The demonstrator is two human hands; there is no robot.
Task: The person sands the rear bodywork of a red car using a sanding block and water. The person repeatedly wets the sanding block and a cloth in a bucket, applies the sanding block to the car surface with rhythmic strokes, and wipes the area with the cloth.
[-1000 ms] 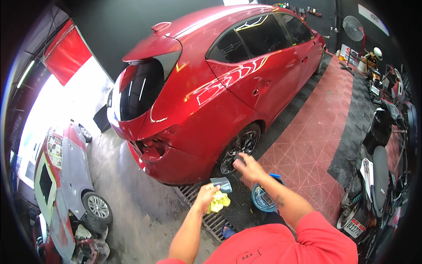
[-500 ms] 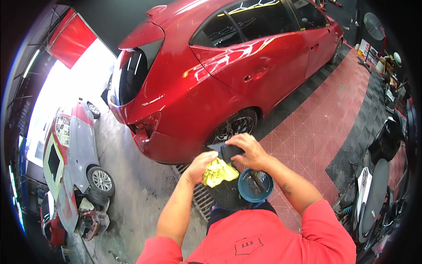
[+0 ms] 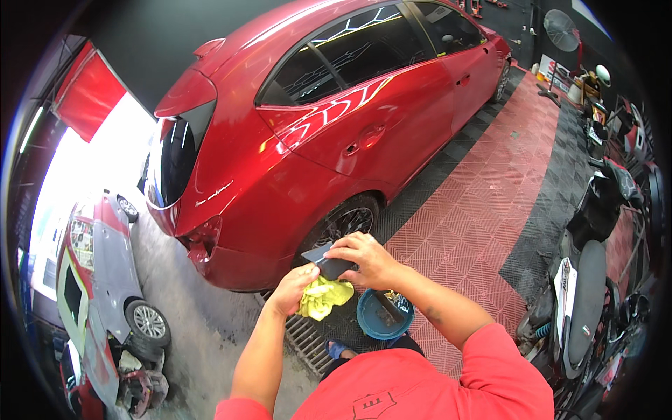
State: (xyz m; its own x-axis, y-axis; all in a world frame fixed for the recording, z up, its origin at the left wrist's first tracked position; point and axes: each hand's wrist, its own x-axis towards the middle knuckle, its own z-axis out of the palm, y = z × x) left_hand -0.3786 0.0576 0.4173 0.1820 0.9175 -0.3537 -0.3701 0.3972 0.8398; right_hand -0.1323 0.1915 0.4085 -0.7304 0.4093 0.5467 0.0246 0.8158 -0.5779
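Observation:
My left hand (image 3: 290, 290) grips a crumpled yellow cloth (image 3: 326, 298), its thumb also against the edge of a dark grey sheet that looks like sandpaper (image 3: 330, 267). Bent fingers of my right hand (image 3: 369, 260) clasp the other side of this sheet, which appears folded. Both hands are close together, in front of the rear wheel (image 3: 350, 218) of a red car (image 3: 280, 189). Just below my right forearm, a blue bucket (image 3: 362, 323) stands on the floor with a dark, flat, long piece (image 3: 389, 308) resting in it.
The red car fills the far side; its tail-light opening (image 3: 203, 236) is bare. A grey, partly stripped car (image 3: 105, 245) stands at left. Motorcycles (image 3: 586, 308) line the right. A drain grate (image 3: 306, 343) runs beside my feet on the red-and-black tiled floor (image 3: 462, 245).
My view has shifted, so the car and bucket sit further left in it. Both hands keep their hold on the cloth and the sheet, and the sheet has tilted a little.

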